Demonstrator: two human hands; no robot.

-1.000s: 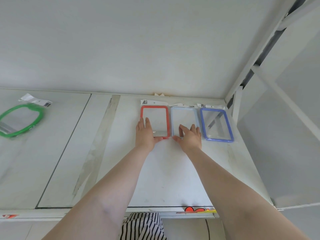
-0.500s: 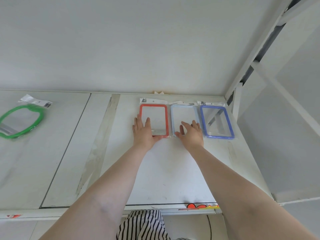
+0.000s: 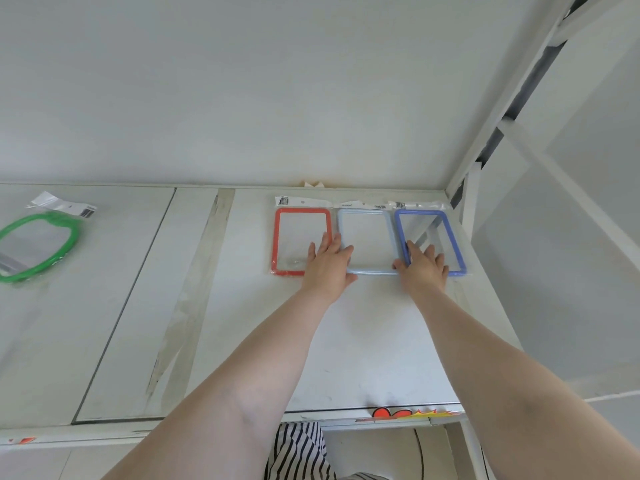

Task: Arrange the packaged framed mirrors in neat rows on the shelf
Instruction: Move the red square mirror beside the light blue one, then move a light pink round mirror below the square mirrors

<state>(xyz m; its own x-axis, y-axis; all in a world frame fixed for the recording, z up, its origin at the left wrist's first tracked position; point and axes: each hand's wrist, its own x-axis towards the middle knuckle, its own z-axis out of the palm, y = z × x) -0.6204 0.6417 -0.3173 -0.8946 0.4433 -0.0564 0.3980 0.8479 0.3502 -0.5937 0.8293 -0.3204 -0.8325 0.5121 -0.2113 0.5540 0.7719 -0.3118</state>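
Three packaged rectangular mirrors lie side by side at the back right of the white shelf (image 3: 363,341): a red-framed mirror (image 3: 277,237), a pale blue-framed mirror (image 3: 367,237) and a dark blue-framed mirror (image 3: 450,233). My left hand (image 3: 329,265) lies flat with fingers spread over the seam between the red and pale blue frames. My right hand (image 3: 422,268) rests flat on the near corner where the pale blue and dark blue frames meet. Neither hand grips anything.
A green oval-framed packaged mirror (image 3: 38,244) lies apart at the far left of the shelf. A white upright post (image 3: 467,199) and side panel close the shelf on the right. A worn tape strip (image 3: 194,292) runs front to back.
Both hands have slid to the right: the left from the red frame's near edge to the red and pale blue seam, the right from the pale blue frame to the dark blue frame's corner.
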